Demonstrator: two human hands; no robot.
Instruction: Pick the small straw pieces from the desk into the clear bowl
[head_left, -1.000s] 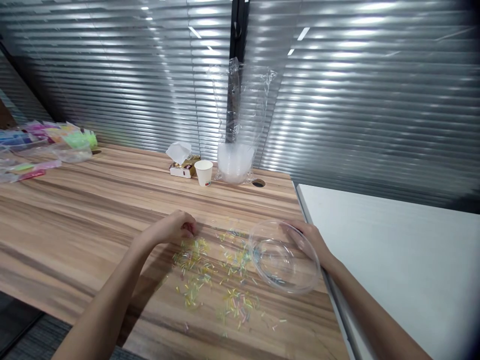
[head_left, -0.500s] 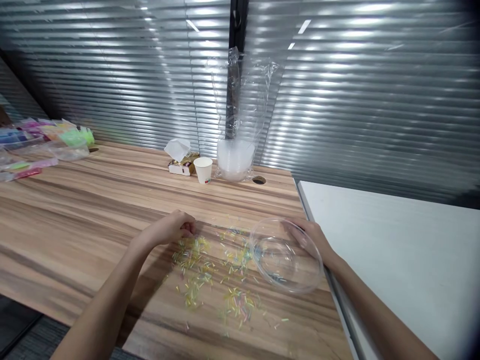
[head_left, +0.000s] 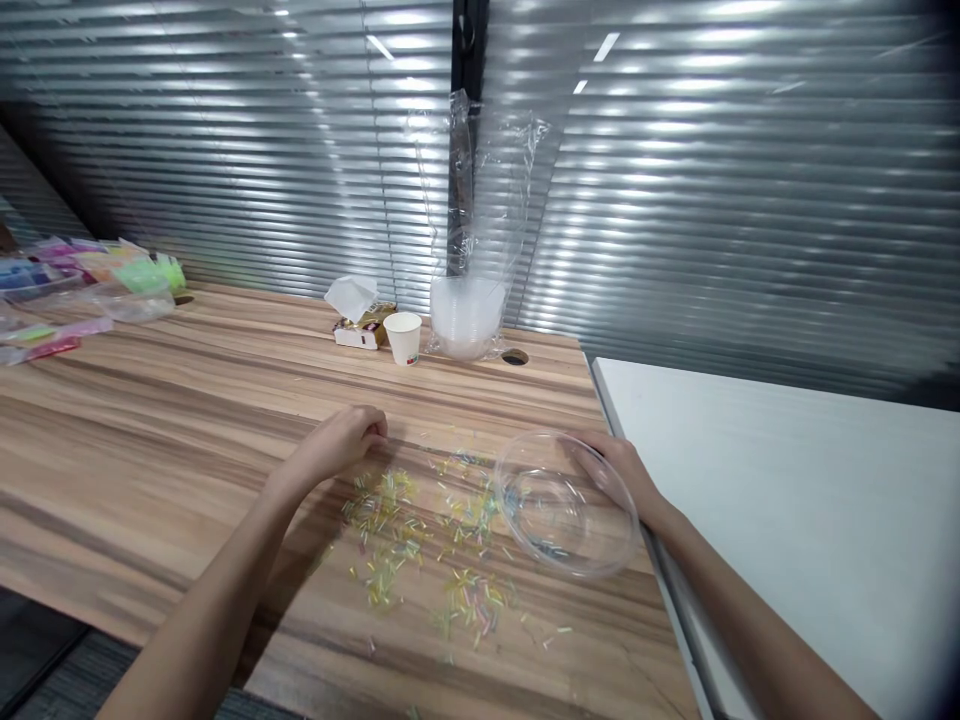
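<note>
At the wooden table (head_left: pixel 187 390), a clear bowl (head_left: pixel 574 510) stays tilted in the right hand (head_left: pixel 619 470), fingers on its far edge. The left hand (head_left: pixel 349 438), fingers curled narrow, has drawn slightly away from the colored bits (head_left: pixel 382 505) strewn nearer the person; whether it pinches any cannot be told. The scatter has barely shifted, suggesting little progress.

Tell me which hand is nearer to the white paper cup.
Left. The left hand is on the near side of the paper cup, slightly to its left; the right hand is farther off to the right, at the clear bowl.
</note>
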